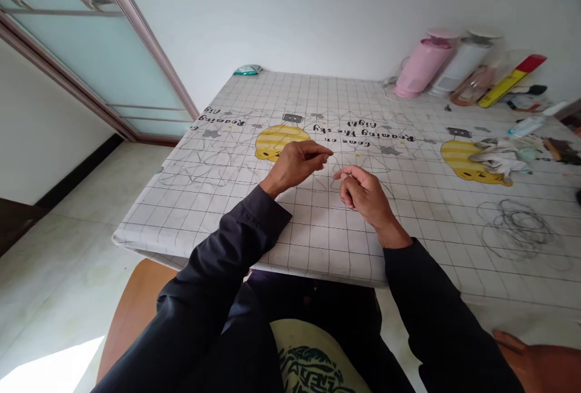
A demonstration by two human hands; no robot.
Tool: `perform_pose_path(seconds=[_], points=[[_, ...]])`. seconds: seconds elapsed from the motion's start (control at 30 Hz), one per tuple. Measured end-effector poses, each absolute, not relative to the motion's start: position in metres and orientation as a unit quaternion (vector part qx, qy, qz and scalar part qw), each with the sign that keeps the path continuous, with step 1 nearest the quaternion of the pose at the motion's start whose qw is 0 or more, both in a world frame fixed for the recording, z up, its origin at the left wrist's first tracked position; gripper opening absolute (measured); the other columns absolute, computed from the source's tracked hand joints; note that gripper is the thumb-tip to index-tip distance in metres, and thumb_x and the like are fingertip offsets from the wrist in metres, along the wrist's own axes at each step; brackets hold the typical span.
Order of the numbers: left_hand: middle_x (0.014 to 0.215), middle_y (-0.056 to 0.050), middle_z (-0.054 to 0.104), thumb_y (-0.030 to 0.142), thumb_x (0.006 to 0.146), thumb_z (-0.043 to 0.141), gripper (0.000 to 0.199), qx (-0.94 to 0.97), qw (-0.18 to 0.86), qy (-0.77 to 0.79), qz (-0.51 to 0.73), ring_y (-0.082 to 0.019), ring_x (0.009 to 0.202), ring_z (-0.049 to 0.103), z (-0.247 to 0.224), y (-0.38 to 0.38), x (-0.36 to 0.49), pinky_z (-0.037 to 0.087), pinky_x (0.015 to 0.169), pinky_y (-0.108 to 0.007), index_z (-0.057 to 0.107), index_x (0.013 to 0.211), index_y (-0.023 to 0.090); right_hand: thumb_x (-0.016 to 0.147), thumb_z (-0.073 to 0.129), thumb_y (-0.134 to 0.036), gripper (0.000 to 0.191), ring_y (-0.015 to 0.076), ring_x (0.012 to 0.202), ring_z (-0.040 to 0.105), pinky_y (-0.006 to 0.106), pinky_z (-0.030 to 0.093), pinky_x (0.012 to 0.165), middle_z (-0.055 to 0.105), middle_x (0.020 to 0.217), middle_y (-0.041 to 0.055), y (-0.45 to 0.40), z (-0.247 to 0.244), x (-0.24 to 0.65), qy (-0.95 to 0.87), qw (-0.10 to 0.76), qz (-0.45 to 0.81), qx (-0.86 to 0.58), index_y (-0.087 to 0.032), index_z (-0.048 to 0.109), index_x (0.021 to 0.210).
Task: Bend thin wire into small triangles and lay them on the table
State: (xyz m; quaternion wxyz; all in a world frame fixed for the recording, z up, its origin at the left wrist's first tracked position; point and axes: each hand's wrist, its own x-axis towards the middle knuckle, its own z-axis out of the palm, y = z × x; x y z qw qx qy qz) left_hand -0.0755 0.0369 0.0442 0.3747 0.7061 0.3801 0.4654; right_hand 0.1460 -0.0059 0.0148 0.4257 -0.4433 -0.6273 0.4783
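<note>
Above the checked tablecloth, my left hand is closed, thumb and forefinger pinched on a thin grey thread. A short way to its right and slightly lower, my right hand has curled fingers, pinched near the same thin strand. The hands are apart from each other. Loose thin thread lies in loops on the cloth to the left of my hands and also behind them. A tangled coil of dark thread rests on the table at the right.
The tablecloth covers the table. At the back right stand a pink bottle-shaped device, a white one and a yellow-red box. A crumpled cloth lies at the right; a green-white object sits at the far left corner.
</note>
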Motion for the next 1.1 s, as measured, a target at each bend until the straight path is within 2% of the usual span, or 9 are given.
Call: perform_pose_path(seconds=[0.2,0.33,0.43,0.63,0.77,0.93,1.1], points=[[0.094,-0.007,0.083,0.021,0.099,0.073,0.015,0.768,0.241,0.343,0.485,-0.016,0.080,0.073,0.037,0.034,-0.070,0.056,0.071,-0.030,0.087,0.101,0.019,0.107,0.050,-0.029,0.019,0.0121,0.042,0.046,0.026,0.036,0.044,0.055,0.053,-0.0061,-0.006,0.016,0.143,-0.631,0.421,0.417,-0.500,-0.024,0.067,0.101],[0.088,-0.006,0.081,0.019,0.103,0.069,0.017,0.805,0.200,0.287,0.480,-0.016,0.076,0.070,0.036,0.029,-0.069,0.054,0.069,-0.031,0.086,0.103,0.019,0.108,0.051,-0.031,0.019,0.0129,0.043,0.050,0.026,0.037,0.042,0.058,0.053,-0.0050,-0.005,0.015,0.139,-0.600,0.439,0.396,-0.539,-0.024,0.065,0.097],[0.086,-0.006,0.080,0.019,0.104,0.067,0.019,0.824,0.203,0.267,0.456,-0.017,0.077,0.071,0.038,0.025,-0.070,0.054,0.071,-0.032,0.086,0.106,0.019,0.109,0.050,-0.033,0.019,0.0136,0.042,0.051,0.026,0.038,0.041,0.059,0.054,-0.0046,-0.004,0.013,0.136,-0.588,0.450,0.380,-0.555,-0.024,0.062,0.096],[0.094,-0.008,0.083,0.026,0.104,0.068,0.020,0.847,0.247,0.274,0.383,-0.020,0.083,0.076,0.046,0.020,-0.073,0.058,0.079,-0.034,0.087,0.107,0.022,0.111,0.048,-0.032,0.020,0.0149,0.043,0.053,0.029,0.041,0.047,0.060,0.054,-0.0045,-0.005,0.008,0.135,-0.602,0.474,0.329,-0.552,-0.026,0.058,0.094],[0.096,-0.008,0.083,0.029,0.104,0.068,0.021,0.827,0.252,0.312,0.394,-0.020,0.084,0.075,0.045,0.018,-0.072,0.059,0.080,-0.035,0.086,0.111,0.021,0.111,0.049,-0.034,0.019,0.0166,0.044,0.053,0.032,0.042,0.051,0.059,0.054,-0.0047,-0.003,0.005,0.135,-0.611,0.480,0.296,-0.556,-0.027,0.056,0.094],[0.106,-0.012,0.085,0.028,0.106,0.065,0.030,0.820,0.224,0.330,0.411,-0.020,0.088,0.076,0.041,0.018,-0.070,0.058,0.080,-0.033,0.082,0.127,0.016,0.109,0.051,-0.034,0.013,0.0183,0.053,0.056,0.035,0.043,0.061,0.060,0.062,-0.0037,0.001,-0.002,0.137,-0.639,0.479,0.214,-0.563,-0.028,0.053,0.097],[0.094,-0.011,0.085,0.029,0.107,0.065,0.033,0.839,0.214,0.352,0.356,-0.021,0.082,0.078,0.038,0.018,-0.068,0.057,0.077,-0.032,0.083,0.131,0.017,0.107,0.049,-0.030,0.013,0.0161,0.049,0.046,0.033,0.036,0.058,0.049,0.057,-0.0074,0.001,-0.007,0.136,-0.672,0.463,0.200,-0.542,-0.028,0.052,0.095]])
